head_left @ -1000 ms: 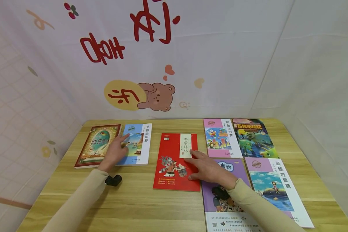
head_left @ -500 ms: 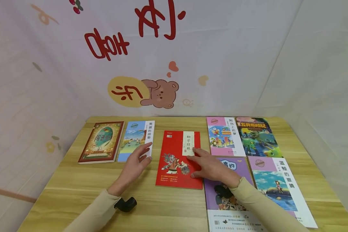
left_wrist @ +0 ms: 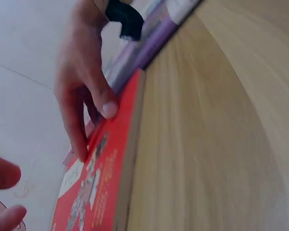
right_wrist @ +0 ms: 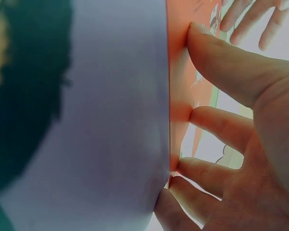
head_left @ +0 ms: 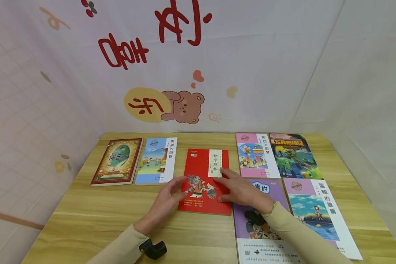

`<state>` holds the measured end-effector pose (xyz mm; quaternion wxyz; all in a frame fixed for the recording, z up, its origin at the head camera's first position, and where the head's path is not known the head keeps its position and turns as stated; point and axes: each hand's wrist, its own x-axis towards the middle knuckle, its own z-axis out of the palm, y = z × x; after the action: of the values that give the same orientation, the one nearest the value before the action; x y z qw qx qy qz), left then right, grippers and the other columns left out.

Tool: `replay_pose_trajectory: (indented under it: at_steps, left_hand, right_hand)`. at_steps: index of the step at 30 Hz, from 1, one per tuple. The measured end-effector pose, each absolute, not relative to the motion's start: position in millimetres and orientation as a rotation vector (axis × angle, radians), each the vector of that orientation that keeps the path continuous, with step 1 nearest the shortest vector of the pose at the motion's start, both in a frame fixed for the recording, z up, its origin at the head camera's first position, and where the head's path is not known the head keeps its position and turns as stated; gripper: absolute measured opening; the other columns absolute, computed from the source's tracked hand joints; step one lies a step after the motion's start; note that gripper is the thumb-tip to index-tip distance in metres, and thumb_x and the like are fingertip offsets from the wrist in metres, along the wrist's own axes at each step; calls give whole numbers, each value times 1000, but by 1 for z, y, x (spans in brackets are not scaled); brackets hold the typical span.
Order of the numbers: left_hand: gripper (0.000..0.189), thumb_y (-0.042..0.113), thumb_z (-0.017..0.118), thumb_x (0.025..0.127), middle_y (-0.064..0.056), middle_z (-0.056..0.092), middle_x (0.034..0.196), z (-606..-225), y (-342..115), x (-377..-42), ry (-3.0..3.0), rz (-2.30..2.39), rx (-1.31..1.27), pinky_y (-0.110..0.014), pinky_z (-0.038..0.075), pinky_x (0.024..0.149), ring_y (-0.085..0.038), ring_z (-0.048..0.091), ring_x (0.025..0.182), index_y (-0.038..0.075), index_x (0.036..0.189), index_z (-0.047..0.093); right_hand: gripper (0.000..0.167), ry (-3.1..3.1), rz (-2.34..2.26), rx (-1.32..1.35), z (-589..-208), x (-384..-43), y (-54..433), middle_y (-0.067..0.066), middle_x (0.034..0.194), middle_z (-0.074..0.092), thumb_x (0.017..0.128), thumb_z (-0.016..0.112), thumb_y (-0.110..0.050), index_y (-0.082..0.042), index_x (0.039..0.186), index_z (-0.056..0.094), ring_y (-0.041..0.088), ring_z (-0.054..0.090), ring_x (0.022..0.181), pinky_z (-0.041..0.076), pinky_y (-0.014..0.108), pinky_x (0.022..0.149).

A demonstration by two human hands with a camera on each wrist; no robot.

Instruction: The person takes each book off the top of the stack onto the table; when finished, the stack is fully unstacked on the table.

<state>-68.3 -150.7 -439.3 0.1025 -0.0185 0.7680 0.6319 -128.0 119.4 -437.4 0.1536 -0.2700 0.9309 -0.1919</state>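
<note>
A red book [head_left: 198, 163] lies face up in the middle of the wooden table. My right hand [head_left: 245, 192] rests on its right side, fingertips and thumb touching the cover, as the right wrist view also shows at the orange-red cover [right_wrist: 178, 72]. My left hand [head_left: 165, 201] is at the book's left edge, fingers spread and slightly bent; whether they touch it is not clear. Under my right hand and forearm, a purple book [head_left: 242, 227] is partly covered. In the left wrist view, the red book [left_wrist: 113, 163] lies flat on the wood.
At the left lie a brown-framed book [head_left: 118, 161] and a blue-and-white book [head_left: 155, 161]. On the right are a pink-and-white book [head_left: 255, 156], a green dinosaur book [head_left: 295, 156] and a blue sea book [head_left: 320, 216]. A white printed cloth [head_left: 257, 73] hangs behind the table [head_left: 102, 220].
My left hand has left the blue-and-white book and moved right and nearer to the red book's left edge. The right hand stays on the red book. The head view has shifted slightly.
</note>
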Motion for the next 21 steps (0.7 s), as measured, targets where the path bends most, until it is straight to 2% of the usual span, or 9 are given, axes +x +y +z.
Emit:
replay_pose_trajectory:
  at_steps: [7,11,18,21]
  left_hand:
    - [51,1,60,98,-20,47,148,-439,-138,-78,1952,2159,-260,-43,52,102,-36,49,128,3,148,51]
    - [55,7,62,100,-17,39,155,-440,-132,-82,1857,2061,-130,-38,54,98,-34,48,131,14,154,50]
    - [58,5,54,103,-18,35,159,-453,-137,-84,1859,1964,-64,-36,56,94,-31,52,129,18,159,45]
    - [60,4,53,102,-17,32,162,-456,-138,-85,1891,1987,-43,-36,55,95,-32,48,134,22,159,45]
  right_hand:
    - [73,2664,-542,-764,-435,-129,123,20,165,32,87,85,-34,-12,150,57,43,30,150,42,56,112]
    - [72,2659,-551,-769,-435,-130,122,18,165,33,87,85,-33,-13,150,57,42,31,149,45,54,109]
    - [73,2641,-573,-763,-433,-132,123,16,166,32,87,84,-35,-15,151,56,40,32,150,45,54,110]
    - [73,2628,-639,-758,-428,-132,128,15,166,33,88,83,-37,-15,152,56,40,33,150,44,56,110]
